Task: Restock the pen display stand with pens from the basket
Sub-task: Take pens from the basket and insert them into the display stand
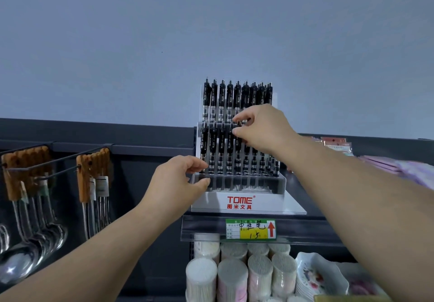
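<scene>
We are mid-placement. At frame centre our right hand (260, 128) pinches the top of a pen (238, 152) between thumb and forefinger, tip down in the middle row of the stand (239, 202). Lower and to the left, our left hand (178, 179) curls round the stand's front left corner, steadying it. The basket is out of view. Next, we judge, the pen needs a straight push into its hole, then a release.

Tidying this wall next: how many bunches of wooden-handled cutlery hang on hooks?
2: the left bunch near the frame's edge, the right bunch beside it, left of the pen stand. More may hang out of frame.
</scene>
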